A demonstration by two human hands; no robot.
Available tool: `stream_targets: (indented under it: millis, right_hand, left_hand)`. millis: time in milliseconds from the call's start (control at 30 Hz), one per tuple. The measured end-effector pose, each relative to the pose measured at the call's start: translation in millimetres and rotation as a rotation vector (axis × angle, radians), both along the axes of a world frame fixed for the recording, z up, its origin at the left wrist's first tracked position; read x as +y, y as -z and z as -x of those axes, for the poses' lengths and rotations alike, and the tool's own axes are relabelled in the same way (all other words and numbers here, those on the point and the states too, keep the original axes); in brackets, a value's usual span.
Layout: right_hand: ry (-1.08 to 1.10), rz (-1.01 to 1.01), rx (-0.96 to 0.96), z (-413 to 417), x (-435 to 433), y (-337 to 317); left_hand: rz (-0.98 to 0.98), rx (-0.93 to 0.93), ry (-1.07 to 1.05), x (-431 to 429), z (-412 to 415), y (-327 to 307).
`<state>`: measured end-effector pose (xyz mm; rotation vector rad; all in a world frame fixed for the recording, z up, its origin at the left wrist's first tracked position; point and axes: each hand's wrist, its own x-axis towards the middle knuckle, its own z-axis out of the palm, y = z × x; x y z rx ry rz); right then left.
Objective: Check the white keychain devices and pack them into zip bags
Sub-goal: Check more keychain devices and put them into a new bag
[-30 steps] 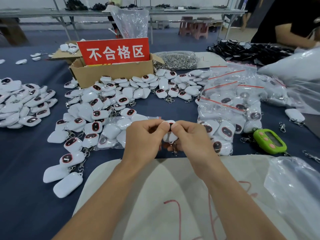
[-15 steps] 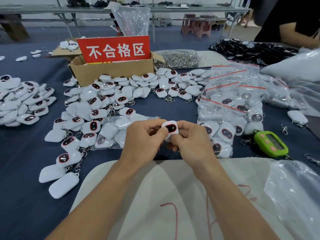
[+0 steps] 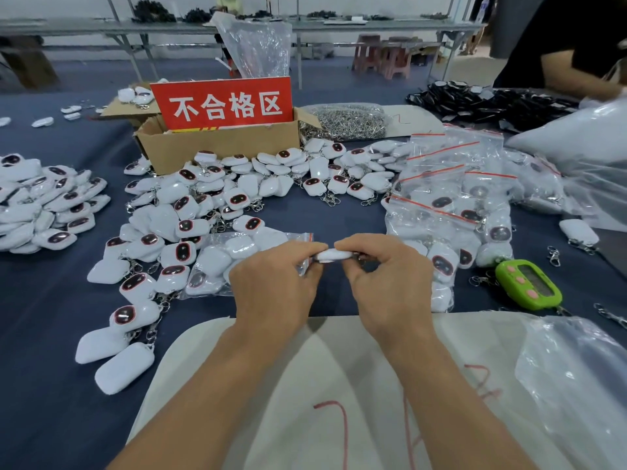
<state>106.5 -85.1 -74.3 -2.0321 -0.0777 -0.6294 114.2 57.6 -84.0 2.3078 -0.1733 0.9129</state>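
Where left hand (image 3: 274, 286) and right hand (image 3: 386, 283) meet: one white keychain device (image 3: 330, 255), edge-on over the blue counter (image 3: 342, 218), mid-view.
Left hand: fingers curled, pinching the device's left end.
Right hand: fingers curled, pinching its right end.
Part-filled zip bag (image 3: 237, 256): flat on the counter at 9 o'clock, partly behind the left hand.
Loose devices (image 3: 203, 205): heaped from 9 to 12 o'clock.
Filled zip bags (image 3: 448, 212): piled at 2 o'clock.
Cardboard box (image 3: 217, 149): at 11 o'clock, red sign (image 3: 222, 103) upright in it.
Green gadget (image 3: 527, 284): at 3 o'clock.
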Motion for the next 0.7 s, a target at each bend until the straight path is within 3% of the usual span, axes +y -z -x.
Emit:
stream_targets:
  millis: [167,267,433,600,700]
  right_hand:
    - [0.010,-0.017,0.024,-0.8,-2.2,0.4]
    - [-0.053,-0.123,0.057,0.6,-2.4,-1.6]
    - [-0.068,-0.233,0.138,3.7,-3.2,-2.5]
    - [-0.136,-0.348,0.208,4.8,-8.1,-8.9]
    - [-0.185,-0.234,0.269,5.3,-5.1,-7.4]
  left_hand:
    - [0.103,0.104,0.015,-2.5,1.9,0.6]
    - [0.160,0.062,0.107,-0.8,1.0,2.0]
    - [-0.085,-0.110,0.208,-2.0,-0.3,1.0]
    - [0.043,0.044,0.265,-1.1,2.5,-1.7]
    - [0.116,0.118,0.248,-0.5,3.5,-5.1]
